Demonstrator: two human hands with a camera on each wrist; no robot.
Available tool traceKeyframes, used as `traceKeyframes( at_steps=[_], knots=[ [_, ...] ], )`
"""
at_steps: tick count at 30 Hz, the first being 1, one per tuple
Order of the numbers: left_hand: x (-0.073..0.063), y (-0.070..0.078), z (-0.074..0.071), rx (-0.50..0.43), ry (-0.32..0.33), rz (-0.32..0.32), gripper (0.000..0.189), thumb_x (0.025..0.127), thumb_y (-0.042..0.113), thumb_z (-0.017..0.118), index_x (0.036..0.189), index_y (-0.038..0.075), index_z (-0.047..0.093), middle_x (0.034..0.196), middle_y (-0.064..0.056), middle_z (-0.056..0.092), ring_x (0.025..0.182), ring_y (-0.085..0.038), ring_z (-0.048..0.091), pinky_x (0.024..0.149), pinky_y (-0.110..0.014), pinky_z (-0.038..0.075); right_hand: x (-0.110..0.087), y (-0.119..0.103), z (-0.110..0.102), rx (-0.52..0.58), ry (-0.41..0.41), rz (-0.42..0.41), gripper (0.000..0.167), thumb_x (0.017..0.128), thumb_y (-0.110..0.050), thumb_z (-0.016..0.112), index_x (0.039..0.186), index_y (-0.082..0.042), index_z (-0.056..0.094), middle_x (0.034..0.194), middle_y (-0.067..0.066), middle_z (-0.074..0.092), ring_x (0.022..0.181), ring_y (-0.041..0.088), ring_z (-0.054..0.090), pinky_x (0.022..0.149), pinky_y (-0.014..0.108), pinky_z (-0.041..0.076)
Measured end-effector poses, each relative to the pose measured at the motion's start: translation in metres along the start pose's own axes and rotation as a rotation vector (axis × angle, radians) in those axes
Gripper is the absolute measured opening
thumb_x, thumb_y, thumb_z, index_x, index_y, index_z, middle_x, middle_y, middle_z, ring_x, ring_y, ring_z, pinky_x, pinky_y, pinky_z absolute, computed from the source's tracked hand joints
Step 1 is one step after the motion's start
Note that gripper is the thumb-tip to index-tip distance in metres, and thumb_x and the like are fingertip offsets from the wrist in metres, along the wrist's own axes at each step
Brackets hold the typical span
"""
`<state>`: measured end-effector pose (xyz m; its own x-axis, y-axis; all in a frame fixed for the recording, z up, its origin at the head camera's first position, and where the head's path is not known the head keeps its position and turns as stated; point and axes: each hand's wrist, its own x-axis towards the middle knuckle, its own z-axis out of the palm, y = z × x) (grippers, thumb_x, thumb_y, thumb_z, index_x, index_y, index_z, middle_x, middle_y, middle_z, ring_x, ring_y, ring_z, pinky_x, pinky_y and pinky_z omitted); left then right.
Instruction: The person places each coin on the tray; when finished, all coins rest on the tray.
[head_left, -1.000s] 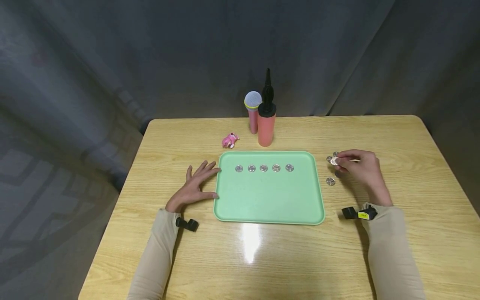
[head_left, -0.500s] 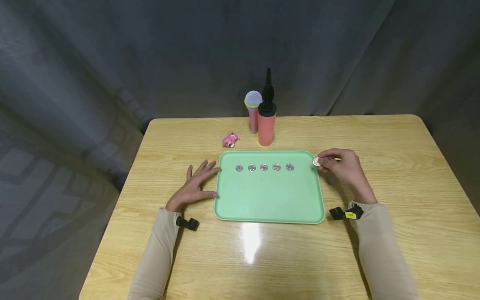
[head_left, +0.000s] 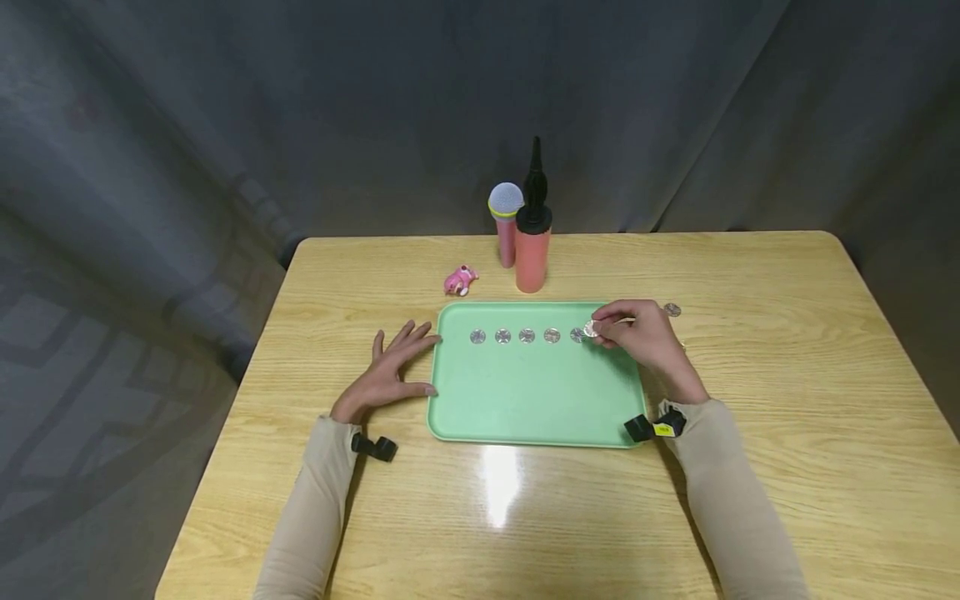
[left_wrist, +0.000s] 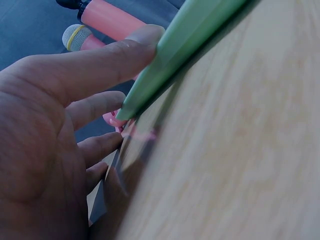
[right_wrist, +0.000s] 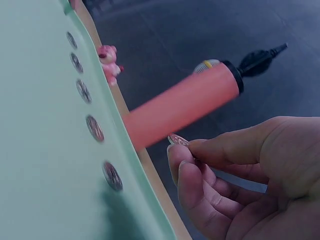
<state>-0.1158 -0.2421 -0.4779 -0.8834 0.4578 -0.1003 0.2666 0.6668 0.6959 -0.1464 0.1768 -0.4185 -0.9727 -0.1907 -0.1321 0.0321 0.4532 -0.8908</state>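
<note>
A light green tray [head_left: 525, 396] lies flat on the wooden table, with several silver coins [head_left: 527, 336] in a straight row near its far edge. My right hand [head_left: 647, 340] pinches another coin [right_wrist: 178, 140] between thumb and fingers, above the tray just beside the rightmost coin of the row. At the tray's left edge, my left hand [head_left: 384, 379] has its fingers spread. In the left wrist view, the thumb [left_wrist: 142, 42] touches the tray's rim [left_wrist: 167, 55].
Right of the tray lies a loose coin [head_left: 672, 309]; others there may be hidden by the right hand. Behind the tray stand a coral-pink hand pump [head_left: 532, 260] with black top and a toy microphone [head_left: 506, 208]. A small pink bear figure [head_left: 461, 281] lies nearby.
The right hand has carried the pinched coin left from the loose coins, across the tray's right rim, to the row's right end. The left hand has stayed still.
</note>
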Motion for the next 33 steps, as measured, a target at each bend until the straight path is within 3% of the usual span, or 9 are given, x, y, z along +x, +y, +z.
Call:
traceKeyframes(
  at_steps=[8, 24, 33],
  knots=[
    [0.000, 0.000, 0.001, 0.003, -0.002, 0.000, 0.085, 0.080, 0.034, 0.083, 0.153, 0.022, 0.042, 0.169, -0.009, 0.023, 0.159, -0.035, 0.003, 0.119, -0.065, -0.021, 0.008, -0.010, 0.027, 0.024, -0.038, -0.021, 0.019, 0.093, -0.001, 0.065, 0.107, 0.011, 0.071, 0.095, 0.029, 0.073, 0.068, 0.008, 0.070, 0.063, 0.021, 0.059],
    [0.000, 0.000, 0.000, 0.023, 0.003, 0.008, 0.086, 0.080, 0.034, 0.083, 0.154, 0.021, 0.041, 0.168, -0.011, 0.022, 0.159, -0.036, 0.003, 0.118, -0.066, -0.020, 0.020, -0.024, 0.072, 0.025, -0.118, -0.005, 0.015, 0.090, -0.004, 0.069, 0.102, 0.002, 0.075, 0.088, 0.017, 0.074, 0.068, 0.020, 0.073, 0.063, 0.024, 0.058],
    [0.000, 0.000, 0.000, 0.032, 0.003, 0.010, 0.086, 0.080, 0.034, 0.083, 0.153, 0.021, 0.041, 0.168, -0.010, 0.022, 0.159, -0.036, 0.003, 0.119, -0.066, -0.020, 0.025, -0.026, 0.093, 0.046, -0.164, -0.023, 0.013, 0.090, -0.002, 0.068, 0.100, 0.003, 0.074, 0.083, 0.016, 0.074, 0.065, 0.017, 0.071, 0.061, 0.024, 0.057]
  ],
)
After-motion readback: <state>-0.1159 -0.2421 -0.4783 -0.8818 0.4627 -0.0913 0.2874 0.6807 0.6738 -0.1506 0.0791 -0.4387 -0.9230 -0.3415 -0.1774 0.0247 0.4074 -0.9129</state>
